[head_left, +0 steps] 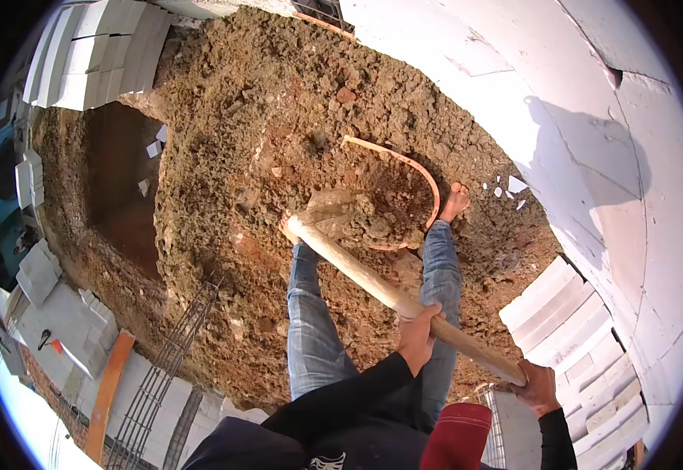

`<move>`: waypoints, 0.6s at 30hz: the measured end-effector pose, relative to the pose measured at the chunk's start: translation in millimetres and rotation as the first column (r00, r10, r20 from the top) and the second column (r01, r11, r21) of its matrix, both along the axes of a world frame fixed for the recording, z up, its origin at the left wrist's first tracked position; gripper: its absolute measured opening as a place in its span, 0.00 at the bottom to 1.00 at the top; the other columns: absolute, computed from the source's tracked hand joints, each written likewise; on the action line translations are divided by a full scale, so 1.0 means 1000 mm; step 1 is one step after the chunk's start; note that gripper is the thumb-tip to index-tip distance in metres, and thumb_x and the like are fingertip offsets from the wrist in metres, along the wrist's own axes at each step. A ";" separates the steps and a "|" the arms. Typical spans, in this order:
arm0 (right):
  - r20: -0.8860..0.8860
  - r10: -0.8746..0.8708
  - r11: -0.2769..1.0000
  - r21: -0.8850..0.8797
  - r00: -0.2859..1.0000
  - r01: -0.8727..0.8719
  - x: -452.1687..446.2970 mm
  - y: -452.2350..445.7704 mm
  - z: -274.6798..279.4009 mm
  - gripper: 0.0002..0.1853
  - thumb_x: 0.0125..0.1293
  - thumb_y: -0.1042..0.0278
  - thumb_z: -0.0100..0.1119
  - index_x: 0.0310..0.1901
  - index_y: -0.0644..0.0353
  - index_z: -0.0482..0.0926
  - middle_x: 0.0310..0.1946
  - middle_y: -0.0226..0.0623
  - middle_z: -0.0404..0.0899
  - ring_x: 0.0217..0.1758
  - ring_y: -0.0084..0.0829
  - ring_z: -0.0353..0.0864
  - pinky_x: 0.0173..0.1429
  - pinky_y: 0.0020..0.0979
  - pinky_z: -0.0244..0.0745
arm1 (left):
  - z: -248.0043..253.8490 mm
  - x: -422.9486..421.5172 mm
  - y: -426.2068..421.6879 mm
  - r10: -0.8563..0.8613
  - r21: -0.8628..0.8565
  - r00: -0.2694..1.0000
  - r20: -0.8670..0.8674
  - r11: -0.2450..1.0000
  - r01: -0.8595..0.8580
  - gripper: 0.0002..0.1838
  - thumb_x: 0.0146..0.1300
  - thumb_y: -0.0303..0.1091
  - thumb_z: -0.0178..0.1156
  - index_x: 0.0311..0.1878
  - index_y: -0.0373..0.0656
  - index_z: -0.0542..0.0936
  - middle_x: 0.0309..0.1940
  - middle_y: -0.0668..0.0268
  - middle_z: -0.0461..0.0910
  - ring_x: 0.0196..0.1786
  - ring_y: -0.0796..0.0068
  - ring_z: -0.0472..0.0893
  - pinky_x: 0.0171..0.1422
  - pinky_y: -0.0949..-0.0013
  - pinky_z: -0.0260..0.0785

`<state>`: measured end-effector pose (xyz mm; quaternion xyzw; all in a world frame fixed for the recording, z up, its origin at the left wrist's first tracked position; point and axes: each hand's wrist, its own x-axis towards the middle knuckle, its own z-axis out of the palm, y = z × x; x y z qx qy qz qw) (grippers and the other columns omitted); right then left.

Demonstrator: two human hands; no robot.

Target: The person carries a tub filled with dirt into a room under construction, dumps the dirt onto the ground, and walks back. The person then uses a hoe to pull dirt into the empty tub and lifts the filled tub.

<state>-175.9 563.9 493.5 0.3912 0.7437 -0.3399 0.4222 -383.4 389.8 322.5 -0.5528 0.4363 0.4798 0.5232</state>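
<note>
Two hands grasp the hoe (373,283) on my feed: left hand (417,337) mid-handle, right hand (539,388) at its near-right end. Its far end is beside the bare left foot (288,229); I fear a skewed stroke over lumpy soil (224,149) could strike it.

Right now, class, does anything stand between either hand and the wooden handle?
Nothing visible does. The left hand grips the handle partway along, and the right hand holds it near its end; each is wrapped directly around the wood.
</note>
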 end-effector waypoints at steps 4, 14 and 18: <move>-0.154 -0.061 0.995 -0.084 0.986 0.049 -0.051 -0.054 -0.043 0.19 0.49 0.61 0.70 0.41 0.56 0.76 0.26 0.45 0.81 0.30 0.51 0.83 0.35 0.47 0.76 | -0.021 -0.077 -0.037 -0.100 -0.150 0.980 -0.170 0.986 0.075 0.11 0.61 0.31 0.69 0.42 0.39 0.78 0.30 0.62 0.80 0.36 0.67 0.81 0.40 0.62 0.75; -0.351 -0.548 0.702 -0.687 0.759 0.189 -0.356 -0.267 -0.101 0.44 0.71 0.41 0.57 0.73 0.72 0.57 0.31 0.48 0.85 0.30 0.50 0.85 0.40 0.44 0.79 | -0.047 -0.368 -0.259 -0.793 -0.345 0.486 -0.368 0.601 0.721 0.23 0.58 0.37 0.69 0.51 0.35 0.72 0.28 0.63 0.76 0.26 0.70 0.77 0.24 0.63 0.73; -0.200 -0.611 0.741 -0.486 0.766 0.464 -0.280 -0.241 -0.138 0.38 0.71 0.43 0.58 0.73 0.62 0.62 0.36 0.45 0.85 0.29 0.38 0.86 0.40 0.38 0.79 | -0.044 -0.453 -0.334 -0.893 -0.302 0.340 -0.295 0.425 0.854 0.27 0.61 0.33 0.69 0.61 0.40 0.70 0.32 0.63 0.75 0.26 0.72 0.77 0.27 0.61 0.77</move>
